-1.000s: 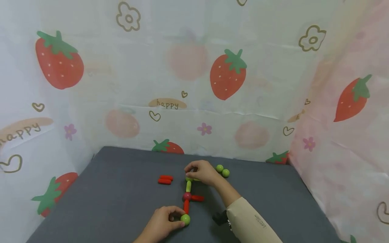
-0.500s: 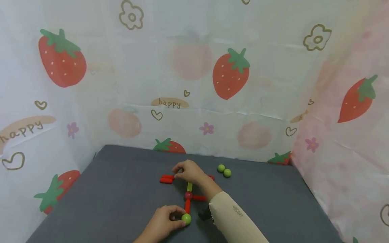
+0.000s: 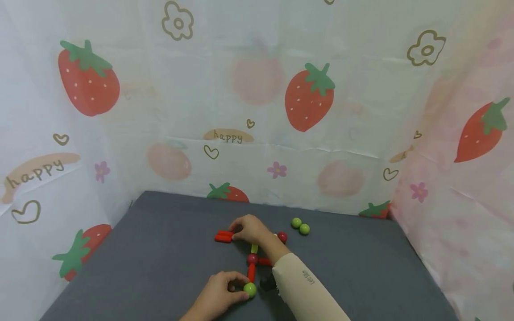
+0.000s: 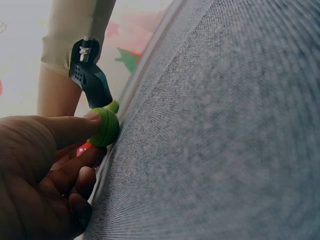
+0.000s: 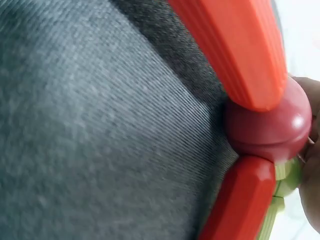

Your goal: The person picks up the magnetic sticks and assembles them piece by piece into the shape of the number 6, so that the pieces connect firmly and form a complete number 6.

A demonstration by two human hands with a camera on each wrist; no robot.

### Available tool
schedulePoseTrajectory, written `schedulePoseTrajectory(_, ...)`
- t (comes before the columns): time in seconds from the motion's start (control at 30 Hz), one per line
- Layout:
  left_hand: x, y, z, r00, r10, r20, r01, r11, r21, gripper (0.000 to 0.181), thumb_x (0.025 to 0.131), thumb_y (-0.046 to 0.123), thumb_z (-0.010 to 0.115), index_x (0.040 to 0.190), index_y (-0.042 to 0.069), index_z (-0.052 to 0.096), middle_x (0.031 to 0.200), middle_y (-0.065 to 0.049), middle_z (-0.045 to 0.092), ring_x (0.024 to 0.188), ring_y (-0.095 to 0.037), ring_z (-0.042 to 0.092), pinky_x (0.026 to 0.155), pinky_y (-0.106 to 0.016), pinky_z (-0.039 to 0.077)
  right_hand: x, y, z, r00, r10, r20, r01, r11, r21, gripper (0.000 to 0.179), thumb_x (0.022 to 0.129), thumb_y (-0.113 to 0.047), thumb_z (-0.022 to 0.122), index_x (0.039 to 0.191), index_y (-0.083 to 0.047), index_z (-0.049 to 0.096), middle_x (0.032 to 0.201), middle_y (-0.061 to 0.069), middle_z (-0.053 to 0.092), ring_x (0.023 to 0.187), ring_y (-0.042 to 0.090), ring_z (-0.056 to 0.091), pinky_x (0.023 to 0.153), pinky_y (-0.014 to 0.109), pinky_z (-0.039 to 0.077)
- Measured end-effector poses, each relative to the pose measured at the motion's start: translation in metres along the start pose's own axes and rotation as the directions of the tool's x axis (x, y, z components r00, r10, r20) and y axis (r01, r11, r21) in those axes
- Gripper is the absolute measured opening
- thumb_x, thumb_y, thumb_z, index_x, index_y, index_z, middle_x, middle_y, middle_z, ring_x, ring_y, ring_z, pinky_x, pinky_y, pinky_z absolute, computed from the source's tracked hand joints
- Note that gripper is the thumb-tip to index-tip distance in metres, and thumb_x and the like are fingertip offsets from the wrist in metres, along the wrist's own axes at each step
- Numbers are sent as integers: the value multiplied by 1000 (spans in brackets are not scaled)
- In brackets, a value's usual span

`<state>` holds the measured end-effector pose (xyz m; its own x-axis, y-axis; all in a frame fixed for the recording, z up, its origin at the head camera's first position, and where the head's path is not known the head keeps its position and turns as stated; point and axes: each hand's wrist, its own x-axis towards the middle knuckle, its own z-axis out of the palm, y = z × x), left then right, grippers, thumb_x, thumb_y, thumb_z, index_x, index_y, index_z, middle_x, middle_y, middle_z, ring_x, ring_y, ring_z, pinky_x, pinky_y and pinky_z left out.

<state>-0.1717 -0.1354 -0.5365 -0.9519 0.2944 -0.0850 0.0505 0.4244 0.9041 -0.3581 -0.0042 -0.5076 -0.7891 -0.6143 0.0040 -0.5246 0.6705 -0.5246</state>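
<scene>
In the head view my left hand (image 3: 221, 292) pinches a green ball (image 3: 250, 290) at the near end of a ball-and-rod building toy. From it a red rod (image 3: 251, 273) runs to a dark red ball (image 3: 252, 259), which bears another red rod (image 3: 265, 261) and a yellow-green rod (image 3: 254, 249). My right hand (image 3: 250, 231) reaches over the far part and hides it. Its thumb and finger pinch the right end of one of two loose red rods (image 3: 223, 236). The left wrist view shows the green ball (image 4: 106, 127) between thumb and finger.
Two loose green balls (image 3: 300, 225) lie at the back of the grey table (image 3: 168, 249). A red ball (image 3: 283, 237) sits just right of my right forearm. A black wrist camera (image 3: 268, 282) hangs under the right sleeve. Printed cloth (image 3: 257, 111) walls the back and sides.
My right hand has moved left from the toy's far green ball to the two loose red rods. My left hand keeps its hold on the near green ball. The head view has shifted slightly.
</scene>
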Motion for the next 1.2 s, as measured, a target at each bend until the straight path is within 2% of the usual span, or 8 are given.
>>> schedulePoseTrajectory(0.3,2,1,-1,1000,0,-9,0,1000,11,27,83,30,86,107,23,77,91,5,69,70,-15,54,60,-29,42,2,-2,3,999,27,-31,-27,1000,-14,17,90,-23,82,106,-25,79,104,-11,74,98,9,65,86,30,52)
schedulePoseTrajectory(0.57,4,2,-1,1000,3,-20,-2,999,32,27,82,31,87,107,23,77,91,6,69,71,-15,54,60,-29,41,2,0,0,999,14,-51,-16,999,-36,16,90,-24,81,106,-25,80,103,-11,74,98,10,65,85,29,52)
schedulePoseTrajectory(0.73,4,3,1,1000,10,-29,-8,999,45,27,82,30,87,106,23,77,93,7,71,70,-15,54,60,-28,42,-3,2,-8,997,10,-71,-9,1000,19,16,90,-22,81,105,-24,81,102,-9,74,93,10,65,79,28,52)
schedulePoseTrajectory(0.93,4,4,1,1000,6,-25,-5,999,38,26,82,30,87,106,23,77,95,7,72,72,-16,54,61,-30,42,-20,-1,-28,995,-1,-95,7,998,69,15,92,-21,78,107,-25,80,100,-11,72,83,7,60,72,27,52)
schedulePoseTrajectory(1.2,2,4,0,998,-56,8,56,998,2,28,82,31,86,107,22,77,97,5,71,76,-19,57,65,-33,44,-59,-8,-53,989,-21,-148,28,999,41,16,93,-24,77,108,-27,80,101,-12,69,98,13,57,89,36,50)
